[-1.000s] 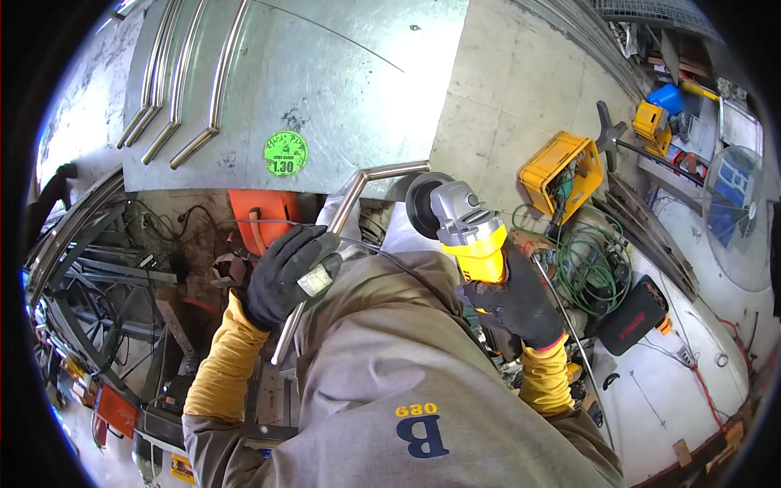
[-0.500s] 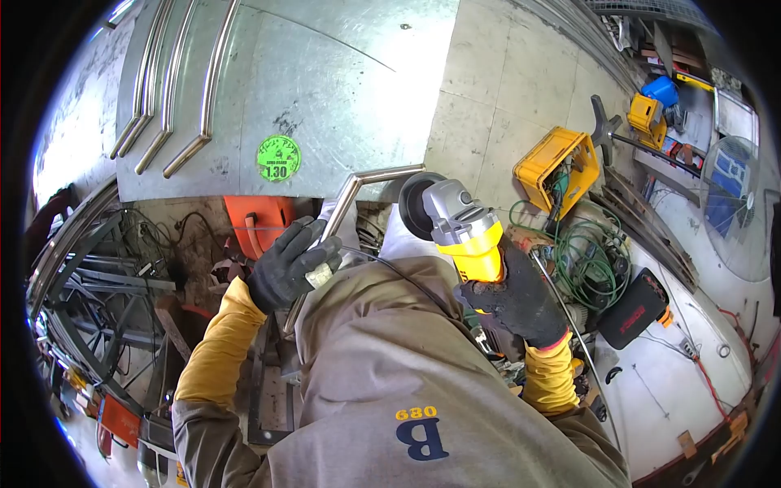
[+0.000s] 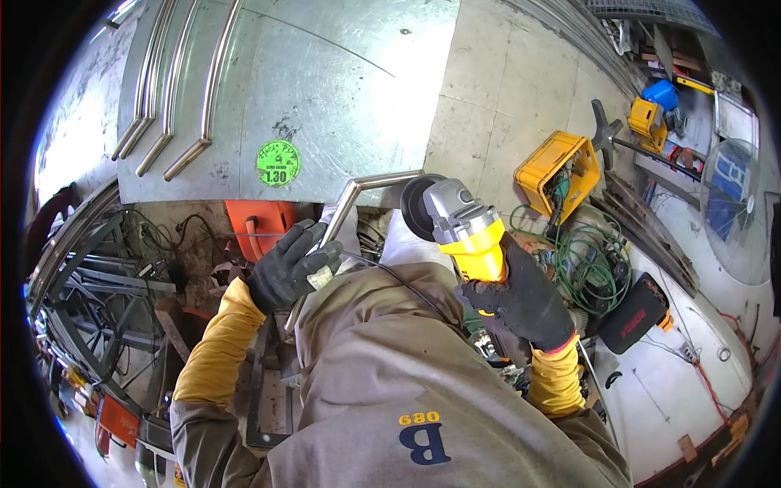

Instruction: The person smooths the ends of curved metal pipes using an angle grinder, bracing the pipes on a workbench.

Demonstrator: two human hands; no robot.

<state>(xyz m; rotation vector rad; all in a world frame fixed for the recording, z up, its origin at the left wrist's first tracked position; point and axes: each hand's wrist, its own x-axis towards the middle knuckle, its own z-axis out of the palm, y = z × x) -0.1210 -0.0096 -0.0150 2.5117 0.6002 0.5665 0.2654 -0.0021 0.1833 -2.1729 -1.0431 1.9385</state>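
Observation:
My right hand [image 3: 527, 294], in a black glove, grips the yellow body of an angle grinder [image 3: 470, 228]. The grinder's dark round disc [image 3: 416, 208] faces left, right at the end of a bent shiny metal tube [image 3: 345, 206]. My left hand [image 3: 290, 265], also in a black glove, is closed around the lower leg of that tube. Below this hand a short piece of the tube shows again beside my apron [image 3: 382, 342]. The upper leg of the tube lies over the front edge of a metal sheet [image 3: 325, 122]. A dark cable crosses my lap.
Several bent tubes [image 3: 213, 81] lie on the sheet's left side, near a round green sticker [image 3: 278, 163]. An orange case [image 3: 259, 220] stands below the edge. Metal frames [image 3: 98, 285] fill the left. To the right are a yellow crate [image 3: 557, 172], green cable [image 3: 598, 276] and a fan [image 3: 732, 207].
My right forearm has shifted slightly right, and the grinder has tilted a little with its disc still at the tube's end. My left hand stays in place on the tube.

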